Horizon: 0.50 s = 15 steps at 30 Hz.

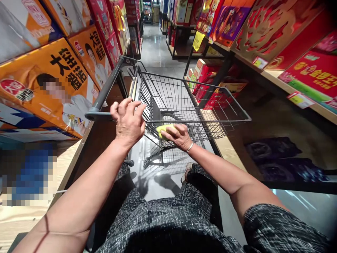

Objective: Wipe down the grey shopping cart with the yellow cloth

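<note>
The right hand (180, 137) clasps a yellow cloth (164, 131) in its fingers, just below the near rim of the cart (216, 121), the cloth's length roughly along this rim. The left hand (129, 121) is nearer to the handle (107, 86), fingers bent; whether they grip, I cannot tell.

Here's the right hand (180, 136), its fingers masking part of a yellow cloth (162, 131), so the full shape is anyone's guess! Over to the left hand (129, 119): palm hidden, and whether it grips the shopping cart (200, 121) can't be told. Print on the price tags (300, 99) is too small to read, the dark packages (273, 149) below sink into shadow, and a blue thing (34, 172) at left is all blurred squares. The orange box (39, 84) runs off the left edge!
</note>
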Each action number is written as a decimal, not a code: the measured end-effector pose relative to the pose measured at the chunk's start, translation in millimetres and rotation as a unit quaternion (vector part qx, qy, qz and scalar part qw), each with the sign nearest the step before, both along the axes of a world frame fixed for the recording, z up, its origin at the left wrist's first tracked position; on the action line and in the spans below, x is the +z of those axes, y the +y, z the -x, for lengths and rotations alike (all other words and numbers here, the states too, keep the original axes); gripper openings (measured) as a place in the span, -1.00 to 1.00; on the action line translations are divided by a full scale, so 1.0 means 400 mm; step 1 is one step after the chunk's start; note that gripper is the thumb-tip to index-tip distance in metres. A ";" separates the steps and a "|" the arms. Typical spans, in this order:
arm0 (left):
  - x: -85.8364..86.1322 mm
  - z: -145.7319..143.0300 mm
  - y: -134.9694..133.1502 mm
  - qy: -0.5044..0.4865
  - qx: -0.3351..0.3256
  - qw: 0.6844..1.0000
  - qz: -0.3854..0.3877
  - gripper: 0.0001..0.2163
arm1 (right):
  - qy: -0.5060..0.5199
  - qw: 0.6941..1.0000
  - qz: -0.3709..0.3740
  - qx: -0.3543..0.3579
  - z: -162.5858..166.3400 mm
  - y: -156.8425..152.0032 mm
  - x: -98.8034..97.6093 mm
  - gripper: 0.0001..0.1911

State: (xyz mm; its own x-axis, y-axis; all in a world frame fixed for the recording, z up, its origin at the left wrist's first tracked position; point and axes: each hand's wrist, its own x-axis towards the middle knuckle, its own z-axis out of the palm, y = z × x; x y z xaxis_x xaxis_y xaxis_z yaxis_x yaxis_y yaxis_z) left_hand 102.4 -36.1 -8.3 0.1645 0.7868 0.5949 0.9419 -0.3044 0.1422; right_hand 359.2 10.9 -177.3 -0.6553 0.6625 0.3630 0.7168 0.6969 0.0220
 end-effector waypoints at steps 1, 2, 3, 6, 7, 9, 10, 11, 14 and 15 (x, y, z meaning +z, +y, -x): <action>-0.005 -0.024 0.000 0.003 -0.026 1.000 0.015 -0.56 | 0.017 1.000 -0.011 -0.008 0.009 0.010 0.027 -0.56; -0.014 -0.046 0.003 0.009 -0.057 0.998 0.035 -0.53 | 0.025 1.000 -0.015 -0.011 0.015 0.016 0.043 -0.58; -0.027 -0.065 0.007 0.018 -0.088 0.994 0.058 -0.53 | 0.021 1.000 -0.011 -0.007 0.017 0.018 0.045 -0.59; -0.073 -0.101 0.024 0.055 -0.136 0.983 0.114 -0.51 | -0.031 0.999 0.030 0.015 -0.014 0.004 -0.025 -0.56; -0.087 -0.105 0.029 0.070 -0.135 0.980 0.126 -0.51 | -0.055 0.997 0.048 0.013 -0.036 -0.005 -0.066 -0.54; -0.105 -0.108 0.034 0.098 -0.119 0.978 0.140 -0.52 | -0.105 0.991 0.081 -0.011 -0.087 -0.023 -0.150 -0.54; -0.109 -0.107 0.036 0.110 -0.112 0.977 0.143 -0.53 | -0.125 0.987 0.094 -0.029 -0.113 -0.030 -0.186 -0.57; -0.110 -0.106 0.036 0.118 -0.106 0.977 0.145 -0.55 | -0.142 0.983 0.104 -0.047 -0.136 -0.036 -0.215 -0.61; -0.107 -0.103 0.040 0.121 -0.109 0.976 0.145 -0.58 | -0.164 0.977 0.111 -0.077 -0.179 -0.039 -0.246 -0.74; -0.106 -0.103 0.043 0.116 -0.112 0.976 0.143 -0.59 | -0.165 0.977 0.108 -0.081 -0.183 -0.036 -0.238 -0.75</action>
State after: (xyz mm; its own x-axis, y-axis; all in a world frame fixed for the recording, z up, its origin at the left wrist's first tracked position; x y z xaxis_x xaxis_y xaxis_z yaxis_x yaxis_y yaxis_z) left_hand 143.5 -18.9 -50.8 0.4566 0.8438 0.2822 0.8728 -0.4862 0.0416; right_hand 432.5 -3.6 -272.4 -0.5932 0.8050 -0.0090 0.7969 0.5887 0.1357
